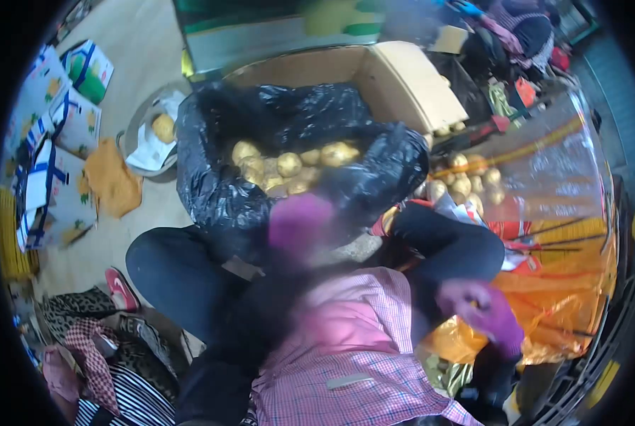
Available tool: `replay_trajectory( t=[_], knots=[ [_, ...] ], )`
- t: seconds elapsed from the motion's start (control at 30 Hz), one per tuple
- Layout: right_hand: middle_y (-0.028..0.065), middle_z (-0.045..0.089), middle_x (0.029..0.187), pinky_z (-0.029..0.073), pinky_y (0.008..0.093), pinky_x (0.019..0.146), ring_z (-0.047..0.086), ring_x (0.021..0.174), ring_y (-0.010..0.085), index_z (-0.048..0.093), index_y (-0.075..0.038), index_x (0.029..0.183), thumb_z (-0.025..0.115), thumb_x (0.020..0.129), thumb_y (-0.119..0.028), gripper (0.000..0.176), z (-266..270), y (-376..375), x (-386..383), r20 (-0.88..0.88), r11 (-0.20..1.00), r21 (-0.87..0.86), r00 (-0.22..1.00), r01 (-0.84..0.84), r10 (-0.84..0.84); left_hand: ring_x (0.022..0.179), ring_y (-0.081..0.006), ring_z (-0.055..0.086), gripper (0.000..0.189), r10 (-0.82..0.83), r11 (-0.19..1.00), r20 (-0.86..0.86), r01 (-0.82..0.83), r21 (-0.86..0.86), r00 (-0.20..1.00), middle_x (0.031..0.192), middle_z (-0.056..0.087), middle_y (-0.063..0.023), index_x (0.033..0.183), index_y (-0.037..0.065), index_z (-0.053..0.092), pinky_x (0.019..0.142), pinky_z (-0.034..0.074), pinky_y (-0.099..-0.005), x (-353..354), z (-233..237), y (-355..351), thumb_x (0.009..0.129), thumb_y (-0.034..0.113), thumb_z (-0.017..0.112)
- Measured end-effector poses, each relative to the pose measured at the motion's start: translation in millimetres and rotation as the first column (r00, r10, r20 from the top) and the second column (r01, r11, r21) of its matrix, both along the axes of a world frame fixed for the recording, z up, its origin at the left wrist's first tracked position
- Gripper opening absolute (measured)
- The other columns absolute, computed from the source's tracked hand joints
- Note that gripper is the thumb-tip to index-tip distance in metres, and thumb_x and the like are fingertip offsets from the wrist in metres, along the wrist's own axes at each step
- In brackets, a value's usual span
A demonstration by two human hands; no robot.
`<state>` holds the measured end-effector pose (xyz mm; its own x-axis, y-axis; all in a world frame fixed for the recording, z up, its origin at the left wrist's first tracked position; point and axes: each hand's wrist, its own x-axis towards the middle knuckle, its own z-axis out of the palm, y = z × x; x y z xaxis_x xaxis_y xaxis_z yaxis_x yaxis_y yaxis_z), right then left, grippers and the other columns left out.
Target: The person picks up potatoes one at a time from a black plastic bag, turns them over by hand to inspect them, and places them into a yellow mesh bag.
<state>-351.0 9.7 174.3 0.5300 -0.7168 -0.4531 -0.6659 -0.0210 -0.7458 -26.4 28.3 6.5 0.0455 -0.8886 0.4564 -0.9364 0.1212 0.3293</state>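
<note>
The left hand, in a purple glove, hovers at the near edge of a black plastic bag, just in front of the potatoes; it is blurred, so I cannot tell whether it is open, closed or gripping something. The right hand, gloved in purple too, is by the right knee, above orange plastic sheeting. Its fingers curl toward the thumb around a small gap; whether they grip anything, I cannot tell.

At the far left are white cartons with blue edging, and an orange-brown cloth lies on the floor just beside them. Below, at the lower left, a person in a striped garment is partly in view, near a red shoe. Right of the cloth, a round basin contains white paper and one yellowish, rounded item.

In the middle, the black bag lines a cardboard box, and the pale yellow potatoes lie in a cluster inside it. The wearer sits close in front, knees apart, in a pink checked apron.

To the right, more potatoes are heaped beside clear plastic. At the upper right, a co-worker's blue-gloved hand shows.
</note>
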Motion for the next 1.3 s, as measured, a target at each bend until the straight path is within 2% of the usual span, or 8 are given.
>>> replay_trajectory(
  t=[0.1,0.13,0.27,0.5,0.6,0.83,1.0,1.3],
  knots=[
    [0.0153,0.060,0.115,0.048,0.0352,0.092,0.059,0.109,0.0276,0.057,0.000,0.122,0.061,0.091,-0.017,0.036,-45,-106,133,-0.105,0.431,-0.719,0.699,-0.545,0.708,0.077,-0.0266,0.057,0.018,-0.028,0.976,-0.204,-0.018,-0.219,0.979,0.089,0.059,-0.0087,0.093,0.011,0.061,0.069,0.046,-0.0391,-5,-8,9,0.076,0.014,0.060],
    [0.0167,0.060,0.112,0.047,0.0356,0.092,0.059,0.107,0.0296,0.056,0.000,0.123,0.060,0.092,-0.025,0.039,-51,-124,192,0.042,0.813,-0.316,0.849,-0.488,0.526,0.076,-0.0254,0.057,0.016,0.025,0.976,-0.191,-0.066,-0.210,0.981,0.087,0.058,-0.0078,0.091,0.011,0.060,0.068,0.046,-0.0383,-7,-22,8,0.077,0.016,0.060],
    [0.0097,0.062,0.110,0.049,0.0315,0.087,0.062,0.095,0.0189,0.054,-0.005,0.127,0.061,0.092,-0.028,0.042,-178,-206,368,0.008,0.625,0.032,0.626,-0.780,0.780,0.075,-0.0224,0.055,0.016,0.135,0.978,-0.035,-0.128,0.164,0.990,0.082,0.054,-0.0068,0.087,0.010,0.057,0.067,0.045,-0.0353,-12,4,5,0.079,0.024,0.060],
    [0.0062,0.063,0.111,0.046,0.0321,0.087,0.058,0.099,0.0184,0.058,-0.008,0.122,0.070,0.082,-0.028,0.047,-415,-235,494,0.112,0.221,-0.310,0.196,-0.925,0.974,0.068,-0.0195,0.056,0.007,0.293,0.926,-0.410,-0.149,0.348,0.864,0.074,0.051,0.0002,0.082,0.017,0.056,0.057,0.044,-0.0388,-7,-3,0,0.075,0.019,0.058],
    [0.0111,0.058,0.129,0.040,0.0336,0.098,0.055,0.107,0.0240,0.058,-0.009,0.121,0.051,0.095,-0.024,0.031,-376,-223,482,-0.059,0.305,0.144,0.300,-0.941,0.952,0.065,-0.0165,0.053,0.012,0.220,0.950,-0.369,-0.111,0.293,0.903,0.071,0.047,0.0024,0.082,0.019,0.056,0.056,0.043,-0.0351,10,16,-5,0.071,0.022,0.060],
    [0.0117,0.060,0.121,0.045,0.0352,0.094,0.058,0.105,0.0217,0.058,-0.006,0.117,0.056,0.094,-0.026,0.030,-403,-218,486,-0.239,0.372,-0.018,0.365,-0.928,0.900,0.066,-0.0157,0.052,0.008,0.353,0.916,-0.343,-0.249,0.313,0.870,0.071,0.045,0.0031,0.075,0.021,0.056,0.054,0.043,-0.0331,2,18,-9,0.069,0.024,0.061],
    [0.0098,0.062,0.113,0.050,0.0355,0.089,0.060,0.104,0.0179,0.058,-0.005,0.113,0.063,0.092,-0.028,0.032,-409,-251,466,0.227,0.508,-0.122,0.475,-0.853,0.850,0.068,-0.0178,0.054,0.010,0.378,0.890,-0.417,-0.199,0.411,0.827,0.075,0.050,0.0022,0.076,0.020,0.057,0.056,0.044,-0.0359,-2,12,-5,0.071,0.025,0.064],
    [0.0124,0.049,0.136,0.048,0.0389,0.097,0.053,0.123,0.0233,0.037,-0.006,0.141,0.052,0.094,-0.040,0.060,-78,-204,261,0.574,0.730,0.535,0.817,-0.424,0.054,0.077,-0.0241,0.059,0.028,-0.163,0.982,-0.356,0.185,0.027,0.920,0.090,0.062,-0.0056,0.098,0.010,0.066,0.069,0.047,-0.0394,8,49,1,0.076,0.027,0.069]
  ],
)
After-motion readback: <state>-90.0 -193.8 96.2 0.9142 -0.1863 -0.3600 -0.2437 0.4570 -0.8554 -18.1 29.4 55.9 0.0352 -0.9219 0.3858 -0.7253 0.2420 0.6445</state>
